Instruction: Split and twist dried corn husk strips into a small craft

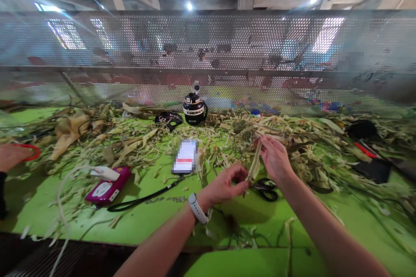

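Observation:
Between my two hands a pale, dried husk strip (pixel 255 163) stretches at a slant above the green table. My left hand (pixel 225 186), with a white band on its wrist, pinches the lower end between thumb and fingers. The upper end is gripped by the fingertips of my right hand (pixel 273 156). Black-handled scissors (pixel 268 190) lie on the table just behind and below the strip; their blades are mostly hidden. Loose husk scraps (pixel 240 134) are heaped beyond my hands.
A phone (pixel 185 156) with a black strap, a magenta power bank (pixel 108 186) with a white cable, and a black bottle (pixel 194 110) marked ENERGY sit on the green table (pixel 146 220). Another person's hand (pixel 14 156) reaches in at left beside a red ring. A perforated metal screen (pixel 146 43) stands behind.

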Demonstrator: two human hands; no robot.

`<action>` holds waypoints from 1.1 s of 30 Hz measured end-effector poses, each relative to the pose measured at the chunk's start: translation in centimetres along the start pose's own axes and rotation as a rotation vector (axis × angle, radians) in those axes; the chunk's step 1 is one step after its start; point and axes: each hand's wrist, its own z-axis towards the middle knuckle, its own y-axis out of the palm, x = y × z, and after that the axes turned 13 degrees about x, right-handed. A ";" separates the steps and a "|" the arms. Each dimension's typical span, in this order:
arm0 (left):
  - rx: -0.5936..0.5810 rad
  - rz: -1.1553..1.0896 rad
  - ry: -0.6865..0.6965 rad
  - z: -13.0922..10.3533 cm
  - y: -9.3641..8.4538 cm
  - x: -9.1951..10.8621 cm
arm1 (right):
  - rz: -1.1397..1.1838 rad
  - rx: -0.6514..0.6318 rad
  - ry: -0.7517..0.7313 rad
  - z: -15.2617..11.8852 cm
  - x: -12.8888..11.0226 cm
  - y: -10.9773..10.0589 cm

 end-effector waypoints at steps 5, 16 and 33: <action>-0.098 0.041 -0.005 -0.4 0.0 1.0 | 0.021 0.030 -0.041 0.5 -0.2 -0.3; -0.313 0.003 -0.074 -0.6 -0.3 1.2 | 0.017 0.081 -0.144 1.0 -1.0 -0.7; 0.178 -0.136 -0.046 1.0 -0.9 -0.5 | -0.520 -0.481 -0.025 -0.8 -1.2 0.1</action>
